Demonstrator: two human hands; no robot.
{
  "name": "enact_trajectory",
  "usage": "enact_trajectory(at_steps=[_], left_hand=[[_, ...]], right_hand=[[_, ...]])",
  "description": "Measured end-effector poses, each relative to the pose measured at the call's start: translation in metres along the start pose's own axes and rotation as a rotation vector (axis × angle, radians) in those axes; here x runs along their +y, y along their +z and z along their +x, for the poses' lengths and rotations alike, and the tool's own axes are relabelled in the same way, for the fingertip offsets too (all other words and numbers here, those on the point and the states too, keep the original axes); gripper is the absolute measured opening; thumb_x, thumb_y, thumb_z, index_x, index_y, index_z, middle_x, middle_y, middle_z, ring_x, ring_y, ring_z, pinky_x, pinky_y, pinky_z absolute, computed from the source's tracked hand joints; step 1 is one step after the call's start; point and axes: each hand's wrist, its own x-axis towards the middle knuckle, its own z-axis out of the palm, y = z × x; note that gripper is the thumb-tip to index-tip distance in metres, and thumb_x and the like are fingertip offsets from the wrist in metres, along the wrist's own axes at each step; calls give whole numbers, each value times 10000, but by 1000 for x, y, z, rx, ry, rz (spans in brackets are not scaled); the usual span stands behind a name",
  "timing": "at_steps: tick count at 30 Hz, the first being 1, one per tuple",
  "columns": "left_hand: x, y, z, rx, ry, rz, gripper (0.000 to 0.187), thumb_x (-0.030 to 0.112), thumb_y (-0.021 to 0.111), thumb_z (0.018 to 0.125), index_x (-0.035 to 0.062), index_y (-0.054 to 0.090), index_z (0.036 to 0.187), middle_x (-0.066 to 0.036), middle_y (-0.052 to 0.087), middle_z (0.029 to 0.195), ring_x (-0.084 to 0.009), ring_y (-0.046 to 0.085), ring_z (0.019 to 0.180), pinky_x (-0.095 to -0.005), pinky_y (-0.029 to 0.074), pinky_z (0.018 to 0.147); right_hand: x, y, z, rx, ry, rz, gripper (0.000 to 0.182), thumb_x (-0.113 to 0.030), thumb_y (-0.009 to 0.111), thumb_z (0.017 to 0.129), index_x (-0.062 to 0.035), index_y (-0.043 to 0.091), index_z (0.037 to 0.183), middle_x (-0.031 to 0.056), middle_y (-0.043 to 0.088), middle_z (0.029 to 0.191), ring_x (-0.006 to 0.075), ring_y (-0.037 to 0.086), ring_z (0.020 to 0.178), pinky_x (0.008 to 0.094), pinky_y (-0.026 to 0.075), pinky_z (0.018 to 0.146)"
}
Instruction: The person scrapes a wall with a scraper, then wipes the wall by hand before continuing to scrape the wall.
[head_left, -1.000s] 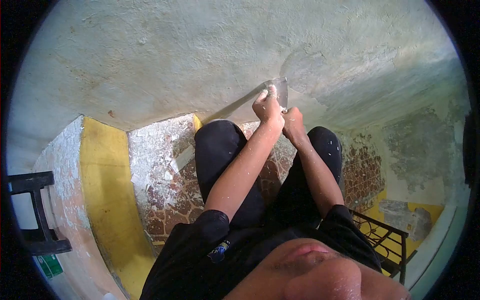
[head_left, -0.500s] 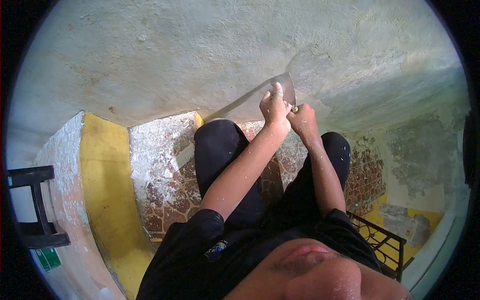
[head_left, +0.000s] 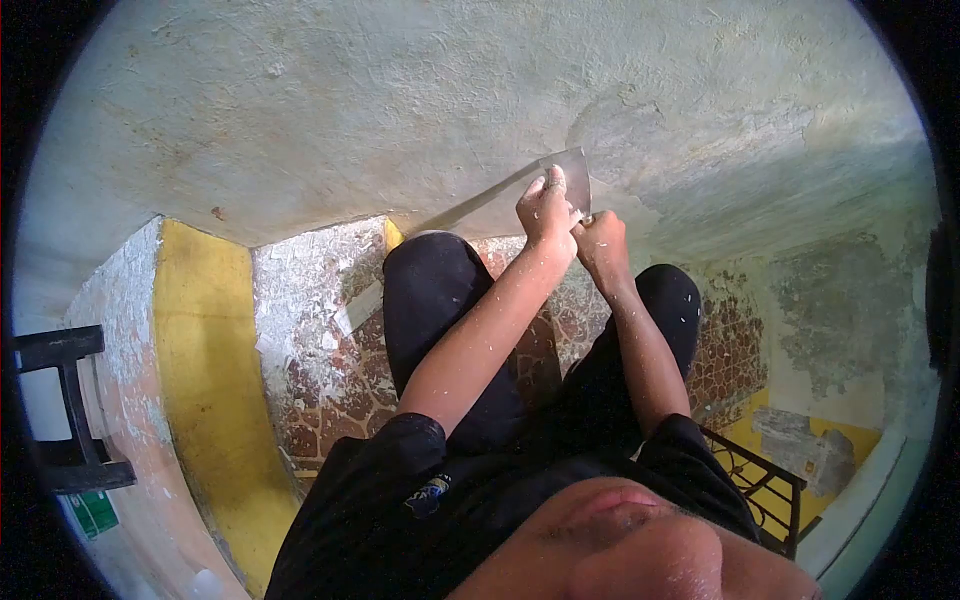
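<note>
A scraper with a broad metal blade (head_left: pixel 577 180) is pressed up to the patchy, pale grey-green wall (head_left: pixel 400 110). My left hand (head_left: pixel 545 218) is closed at the blade's base, with its thumb lying along the metal. Just to the right, my right hand (head_left: pixel 603 245) wraps round the handle, most of which its fingers hide. Pale dust and flakes speckle both hands and forearms. Around the blade's right side, the wall has a rough patch (head_left: pixel 620 130) where the surface layer is gone.
Paint flakes litter the brown patterned floor (head_left: pixel 315 405) beneath my knees. On the left stands a yellow-painted ledge (head_left: pixel 210 350), with a black frame (head_left: pixel 75 410) beyond it. A black metal railing (head_left: pixel 760 465) is at lower right. Some grey band (head_left: pixel 480 205) runs leftward from the blade.
Both hands stay on the scraper and have barely shifted. The view has moved slightly, so the ledge and floor sit a little further left.
</note>
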Motion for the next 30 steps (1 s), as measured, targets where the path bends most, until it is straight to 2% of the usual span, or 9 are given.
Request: enact_trajectory(at_steps=[2,7,9,14,19,22,24,28,30], left_hand=[[8,2,-9,22,4,9,522,344,663,981,51,511,1385,-14,540,1031,-137,485,797,-340,552,751],[5,-6,3,-32,32,40,574,316,682,970,-12,499,1404,-4,535,914,-123,482,733,-306,547,672],[6,3,-9,103,214,27,300,215,642,990,-81,653,1037,-81,668,876,-151,594,715,-309,485,535],[4,-4,1,58,238,6,275,184,656,974,-90,675,982,-88,679,862,-140,614,744,-301,484,574],[3,-4,12,53,384,23,263,179,665,966,-78,675,911,-52,652,804,-118,560,662,-291,448,562],[18,-3,-4,5,431,56,278,200,677,963,-53,653,851,-21,609,756,-101,512,617,-284,423,539],[38,8,-17,-102,518,0,311,235,705,953,-22,610,805,11,542,705,-75,466,595,-263,395,508],[71,15,-33,-86,510,12,321,251,714,951,-1,582,802,18,532,703,-63,472,602,-243,427,510],[69,9,-27,-136,567,42,309,243,691,967,23,559,796,25,529,707,-53,473,601,-234,437,514]], right_hand=[[2,11,4,7,-11,24,497,-347,710,822,123,601,706,301,581,616,324,633,545,482,473,596],[-5,7,-5,-23,-36,85,494,-335,710,829,120,584,686,262,571,580,263,616,537,466,473,588],[-7,4,-6,-21,-37,89,493,-329,710,831,121,578,681,252,570,574,262,622,541,460,474,586],[-12,10,-6,-100,60,141,506,-329,711,844,130,569,686,242,592,578,238,610,545,457,482,578],[-21,14,-3,-151,113,291,491,-327,703,851,142,599,751,244,627,618,244,633,572,452,488,583],[-31,9,-1,-65,-16,187,475,-327,688,819,142,635,776,282,646,662,333,705,678,449,520,649],[-66,-15,-2,67,-206,361,404,-294,684,825,108,657,800,262,654,663,276,706,689,439,519,649],[-86,-12,5,-37,-155,409,340,-264,681,831,76,674,832,231,671,678,165,679,730,417,515,649],[-79,0,7,-27,-195,462,331,-254,676,828,77,671,828,228,672,677,185,685,717,418,514,649]])
